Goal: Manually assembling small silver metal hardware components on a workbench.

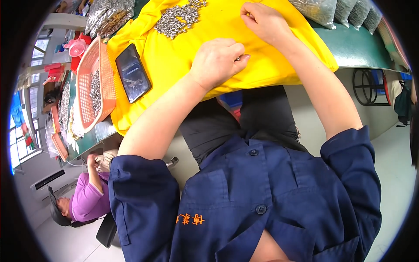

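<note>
Head view: clear plastic bags [325, 9] of small metal parts are lying along the green table's [358, 48] far edge, upper right. The left hand [217, 61] is resting on the yellow cloth [174, 56], fingers curled together, pinching a small metal piece [238, 58] at the thumb. The right hand [262, 19] is pressing closed fingertips onto the cloth (any contents hidden). A loose pile of metal parts [179, 17] is lying nearby. An orange basket [89, 83] is holding more parts, beside a dark phone [132, 72].
</note>
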`<state>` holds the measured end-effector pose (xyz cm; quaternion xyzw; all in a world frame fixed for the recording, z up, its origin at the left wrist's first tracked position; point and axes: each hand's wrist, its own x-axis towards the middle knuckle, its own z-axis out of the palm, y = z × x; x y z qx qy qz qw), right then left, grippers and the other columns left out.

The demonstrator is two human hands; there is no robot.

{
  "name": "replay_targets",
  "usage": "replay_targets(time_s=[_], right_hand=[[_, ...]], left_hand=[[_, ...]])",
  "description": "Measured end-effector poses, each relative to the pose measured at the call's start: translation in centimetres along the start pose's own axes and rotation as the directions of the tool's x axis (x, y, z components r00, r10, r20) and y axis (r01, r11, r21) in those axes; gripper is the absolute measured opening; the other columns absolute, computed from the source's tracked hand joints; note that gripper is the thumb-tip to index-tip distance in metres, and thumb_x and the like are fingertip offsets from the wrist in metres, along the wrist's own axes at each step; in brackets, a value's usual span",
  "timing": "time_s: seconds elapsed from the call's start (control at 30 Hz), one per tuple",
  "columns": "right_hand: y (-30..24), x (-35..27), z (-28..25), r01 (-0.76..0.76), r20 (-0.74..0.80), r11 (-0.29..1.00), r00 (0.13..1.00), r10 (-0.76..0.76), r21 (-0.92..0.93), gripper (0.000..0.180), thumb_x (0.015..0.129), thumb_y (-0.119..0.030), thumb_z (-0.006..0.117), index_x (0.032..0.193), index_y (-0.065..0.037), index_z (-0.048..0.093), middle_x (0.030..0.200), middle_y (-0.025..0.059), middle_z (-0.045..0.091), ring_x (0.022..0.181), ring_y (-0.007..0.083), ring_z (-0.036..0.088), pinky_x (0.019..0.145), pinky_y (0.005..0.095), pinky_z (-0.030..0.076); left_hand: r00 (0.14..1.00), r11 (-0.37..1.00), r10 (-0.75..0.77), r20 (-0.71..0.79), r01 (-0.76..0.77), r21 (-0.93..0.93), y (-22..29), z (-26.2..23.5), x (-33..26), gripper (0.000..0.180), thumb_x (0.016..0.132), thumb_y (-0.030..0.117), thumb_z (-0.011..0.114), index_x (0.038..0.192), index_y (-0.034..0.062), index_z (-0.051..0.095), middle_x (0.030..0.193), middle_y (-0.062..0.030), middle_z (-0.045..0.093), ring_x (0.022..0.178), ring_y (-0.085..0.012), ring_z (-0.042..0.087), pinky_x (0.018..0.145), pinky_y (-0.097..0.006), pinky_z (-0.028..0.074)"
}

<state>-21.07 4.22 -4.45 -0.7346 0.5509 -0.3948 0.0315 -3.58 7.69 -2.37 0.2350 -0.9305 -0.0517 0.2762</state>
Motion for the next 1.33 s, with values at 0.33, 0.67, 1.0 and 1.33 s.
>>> replay_targets(time_s=[0.33,0.67,1.0,1.33], right_hand=[[-0.3,0.0,-0.6,0.069,0.011,0.998,0.998,-0.069,0.016,0.011,0.074,-0.015,0.053,0.079,-0.004,0.052,0.071,0.0146,0.055,0.066,0.0314,0.054,0.058,0.0381,0.043],[0.6,0.0,-0.1,0.091,0.002,0.996,0.996,-0.091,0.000,0.009,0.074,-0.012,0.053,0.080,-0.007,0.050,0.072,0.0112,0.054,0.069,0.0301,0.052,0.059,0.0381,0.042],[-0.2,0.2,-0.8,-0.051,0.146,0.998,0.988,0.045,0.037,0.006,0.074,-0.010,0.052,0.079,-0.006,0.052,0.077,0.0133,0.056,0.071,0.0312,0.054,0.062,0.0378,0.043],[-1.4,0.9,-0.8,-0.028,0.172,0.996,0.985,0.012,0.089,0.009,0.074,-0.012,0.053,0.079,-0.005,0.051,0.077,0.0116,0.056,0.069,0.0272,0.055,0.058,0.0348,0.043]], left_hand=[[0.998,0.998,0.041,0.052,-0.044,0.042,-0.2,-0.5,0.2,0.024,0.069,0.025,0.061,0.056,0.0090,0.049,0.055,-0.0063,0.047,0.055,-0.0243,0.051,0.051,-0.035,0.042],[0.777,0.719,-0.543,0.319,0.626,-0.302,-0.4,-1.5,3.1,0.040,0.084,0.028,0.050,0.054,0.0028,0.041,0.048,-0.0004,0.034,0.047,-0.0060,0.033,0.044,-0.025,0.030],[0.736,0.514,-0.604,0.306,0.653,-0.555,-3.0,-6.3,4.4,0.037,0.087,0.037,0.042,0.065,0.0069,0.047,0.055,0.0014,0.041,0.049,-0.0104,0.036,0.049,-0.024,0.033],[0.820,0.664,-0.529,-0.219,0.561,0.495,-22.1,-28.5,-18.0,0.045,0.083,0.039,0.050,0.119,0.0124,0.047,0.059,-0.0028,0.057,0.052,-0.0184,0.053,0.049,-0.026,0.041]])
